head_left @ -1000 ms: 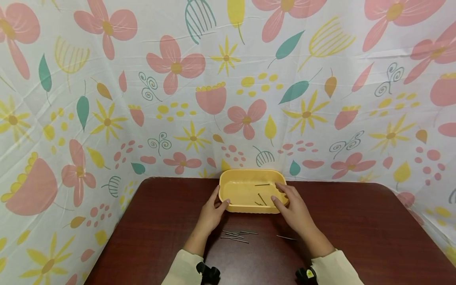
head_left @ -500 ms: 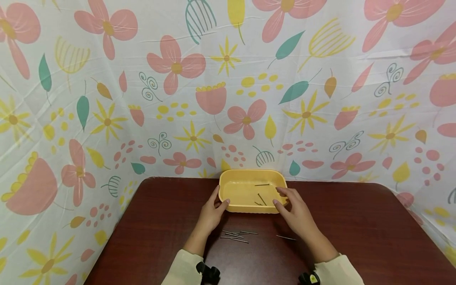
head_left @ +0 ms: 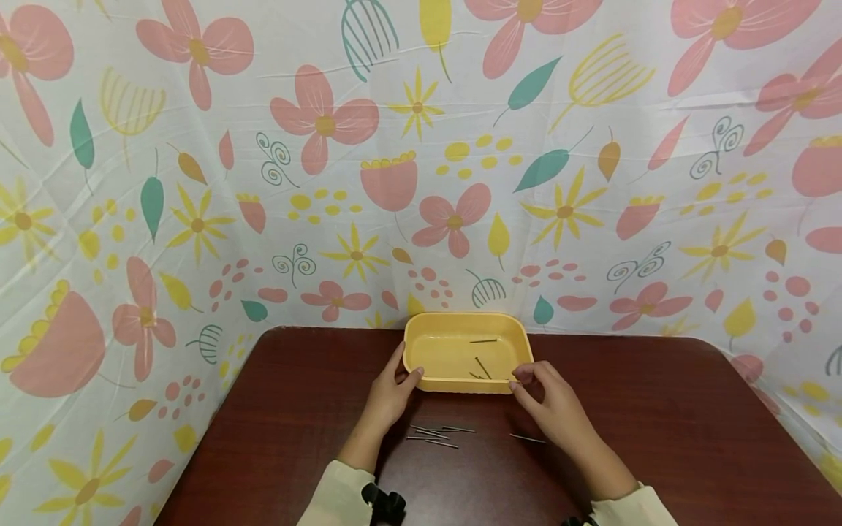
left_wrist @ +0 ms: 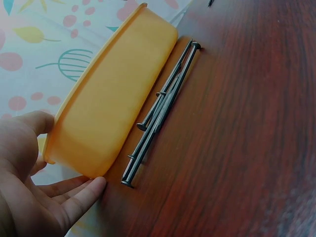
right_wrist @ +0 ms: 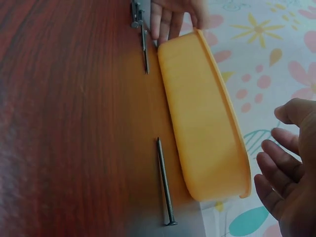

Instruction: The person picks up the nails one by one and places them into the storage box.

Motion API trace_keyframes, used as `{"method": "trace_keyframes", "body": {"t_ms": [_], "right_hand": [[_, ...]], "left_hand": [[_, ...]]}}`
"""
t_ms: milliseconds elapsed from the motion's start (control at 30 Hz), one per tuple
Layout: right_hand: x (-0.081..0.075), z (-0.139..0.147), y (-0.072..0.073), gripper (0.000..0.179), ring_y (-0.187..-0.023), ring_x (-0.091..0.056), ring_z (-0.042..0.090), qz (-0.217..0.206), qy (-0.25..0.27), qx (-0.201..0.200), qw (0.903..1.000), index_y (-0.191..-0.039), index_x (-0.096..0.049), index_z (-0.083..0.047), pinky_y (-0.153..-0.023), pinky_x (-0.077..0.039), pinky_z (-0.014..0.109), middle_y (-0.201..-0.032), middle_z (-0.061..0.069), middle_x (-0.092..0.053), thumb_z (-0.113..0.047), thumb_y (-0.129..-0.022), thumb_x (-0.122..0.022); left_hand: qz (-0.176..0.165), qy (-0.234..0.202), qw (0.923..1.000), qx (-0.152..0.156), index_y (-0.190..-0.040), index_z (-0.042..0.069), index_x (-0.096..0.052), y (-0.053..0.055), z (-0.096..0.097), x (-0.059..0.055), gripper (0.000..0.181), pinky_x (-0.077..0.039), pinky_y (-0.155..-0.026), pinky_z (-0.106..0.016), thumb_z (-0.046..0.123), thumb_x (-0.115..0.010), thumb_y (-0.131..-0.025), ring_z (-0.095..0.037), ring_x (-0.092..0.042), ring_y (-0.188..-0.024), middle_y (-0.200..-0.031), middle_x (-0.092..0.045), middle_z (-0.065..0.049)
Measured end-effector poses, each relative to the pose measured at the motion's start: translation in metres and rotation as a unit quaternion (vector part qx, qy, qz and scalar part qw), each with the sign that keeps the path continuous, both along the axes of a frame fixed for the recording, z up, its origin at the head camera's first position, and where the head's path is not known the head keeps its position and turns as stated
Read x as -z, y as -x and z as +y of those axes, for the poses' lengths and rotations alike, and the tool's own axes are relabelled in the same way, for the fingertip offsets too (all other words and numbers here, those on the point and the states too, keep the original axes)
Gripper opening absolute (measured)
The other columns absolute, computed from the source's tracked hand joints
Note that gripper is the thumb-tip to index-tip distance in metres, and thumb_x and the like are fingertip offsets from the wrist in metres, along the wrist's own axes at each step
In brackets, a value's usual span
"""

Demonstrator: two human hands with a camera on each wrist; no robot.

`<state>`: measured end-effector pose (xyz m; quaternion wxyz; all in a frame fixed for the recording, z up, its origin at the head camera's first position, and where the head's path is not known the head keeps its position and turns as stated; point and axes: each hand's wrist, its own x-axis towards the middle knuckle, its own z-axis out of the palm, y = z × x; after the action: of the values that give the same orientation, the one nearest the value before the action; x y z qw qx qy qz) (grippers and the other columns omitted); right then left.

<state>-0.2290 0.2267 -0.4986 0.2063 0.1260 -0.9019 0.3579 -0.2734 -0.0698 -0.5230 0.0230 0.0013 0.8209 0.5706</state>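
A yellow plastic tray [head_left: 437, 385] stands at the far edge of the table with several nails [head_left: 483, 367] inside. My left hand [head_left: 388, 394] holds its left end, the thumb over the rim and the fingers along the outer side. My right hand [head_left: 559, 409] is by the tray's near right corner; the right wrist view shows this hand [right_wrist: 291, 163] apart from the wall, fingers loosely bent, holding nothing. In front of the tray lies a small heap of nails [left_wrist: 158, 118], heads pointing different ways. A single nail [right_wrist: 165, 182] lies farther right.
The dark red-brown wooden table [head_left: 658, 416] extends to both sides of the tray. Behind the tray hangs a white cloth [head_left: 421, 285] printed with flowers and leaves, close against the table's far edge.
My right hand has drawn back from over the tray's right end toward me and slightly right. My left hand, the tray and the nails on the table stay in place.
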Motion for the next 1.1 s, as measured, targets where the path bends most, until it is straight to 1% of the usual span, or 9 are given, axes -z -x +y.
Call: {"method": "trace_keyframes", "body": {"t_ms": [167, 267, 367, 467, 567, 733, 867, 1000, 1100], "right_hand": [[0.003, 0.001, -0.004, 0.012, -0.089, -0.060, 0.013, -0.012, -0.008, -0.008, 0.9999, -0.100, -0.067, -0.018, -0.081, -0.052, 0.032, -0.095, -0.006, -0.061, -0.019, -0.092, -0.076], [0.004, 0.001, -0.006, 0.013, -0.090, -0.061, 0.013, -0.030, -0.017, -0.010, 0.9993, -0.099, -0.067, -0.019, -0.083, -0.054, 0.038, -0.094, -0.006, -0.062, -0.019, -0.091, -0.077], [0.006, 0.003, -0.007, 0.012, -0.092, -0.061, 0.010, -0.058, -0.034, -0.012, 0.9977, -0.099, -0.067, -0.021, -0.085, -0.054, 0.039, -0.095, -0.009, -0.062, -0.022, -0.091, -0.077], [0.008, 0.006, -0.008, 0.012, -0.094, -0.060, 0.008, -0.082, -0.052, -0.022, 0.9950, -0.099, -0.068, -0.023, -0.087, -0.053, 0.037, -0.096, -0.012, -0.062, -0.023, -0.091, -0.077], [0.010, 0.008, -0.010, 0.012, -0.094, -0.060, 0.007, -0.104, -0.071, -0.037, 0.9914, -0.098, -0.068, -0.025, -0.086, -0.052, 0.034, -0.096, -0.013, -0.061, -0.023, -0.091, -0.076], [0.012, 0.013, -0.011, 0.011, -0.086, -0.060, 0.004, -0.134, -0.073, -0.077, 0.9853, -0.094, -0.067, -0.023, -0.077, -0.052, 0.027, -0.093, -0.010, -0.060, -0.020, -0.090, -0.077], [0.013, 0.017, -0.013, 0.013, -0.083, -0.058, 0.004, -0.156, -0.072, -0.102, 0.9799, -0.094, -0.066, -0.020, -0.073, -0.051, 0.025, -0.092, -0.006, -0.059, -0.022, -0.090, -0.078], [0.014, 0.020, -0.014, 0.016, -0.082, -0.057, 0.004, -0.176, -0.079, -0.113, 0.9747, -0.093, -0.065, -0.019, -0.071, -0.050, 0.024, -0.091, -0.005, -0.058, -0.023, -0.088, -0.079], [0.016, 0.021, -0.014, 0.016, -0.081, -0.056, 0.004, -0.177, -0.086, -0.116, 0.9736, -0.092, -0.065, -0.018, -0.071, -0.050, 0.023, -0.090, -0.005, -0.057, -0.022, -0.087, -0.080]], "left_hand": [[0.002, 0.002, 1.0000, 0.001, -0.161, 0.030, -0.028, -0.001, 0.000, -0.001, 0.073, -0.056, -0.093, -0.045, 0.045, -0.063, -0.099, -0.036, -0.056, -0.133, -0.154, -0.048, -0.017], [0.002, 0.002, 1.0000, 0.003, -0.161, 0.030, -0.028, -0.001, -0.001, -0.001, 0.074, -0.056, -0.093, -0.045, 0.046, -0.063, -0.098, -0.036, -0.056, -0.132, -0.154, -0.048, -0.017], [0.003, -0.001, 1.0000, 0.006, -0.161, 0.030, -0.028, -0.001, -0.001, -0.001, 0.074, -0.056, -0.094, -0.045, 0.046, -0.063, -0.099, -0.036, -0.056, -0.133, -0.153, -0.048, -0.017], [0.002, -0.004, 1.0000, 0.007, -0.161, 0.030, -0.027, -0.001, -0.001, 0.000, 0.073, -0.056, -0.094, -0.046, 0.044, -0.062, -0.099, -0.036, -0.055, -0.133, -0.153, -0.049, -0.017], [0.002, -0.002, 1.0000, 0.007, -0.161, 0.031, -0.027, 0.000, -0.001, 0.001, 0.072, -0.056, -0.094, -0.046, 0.044, -0.062, -0.099, -0.037, -0.055, -0.134, -0.153, -0.049, -0.016], [0.003, 0.003, 1.0000, 0.005, -0.161, 0.031, -0.027, 0.001, -0.001, 0.001, 0.072, -0.056, -0.094, -0.046, 0.043, -0.062, -0.100, -0.037, -0.055, -0.133, -0.154, -0.048, -0.016], [-0.002, 0.004, 1.0000, 0.003, -0.160, 0.036, -0.028, 0.001, -0.001, 0.001, 0.071, -0.056, -0.093, -0.046, 0.046, -0.062, -0.099, -0.037, -0.055, -0.134, -0.157, -0.044, -0.016], [-0.008, 0.005, 1.0000, 0.002, -0.160, 0.038, -0.028, 0.001, -0.001, 0.000, 0.071, -0.056, -0.092, -0.046, 0.047, -0.062, -0.099, -0.037, -0.054, -0.135, -0.158, -0.042, -0.016], [-0.010, 0.004, 0.9999, 0.002, -0.160, 0.038, -0.028, 0.001, -0.001, 0.000, 0.070, -0.056, -0.093, -0.046, 0.046, -0.062, -0.099, -0.037, -0.054, -0.135, -0.158, -0.042, -0.016]]}}
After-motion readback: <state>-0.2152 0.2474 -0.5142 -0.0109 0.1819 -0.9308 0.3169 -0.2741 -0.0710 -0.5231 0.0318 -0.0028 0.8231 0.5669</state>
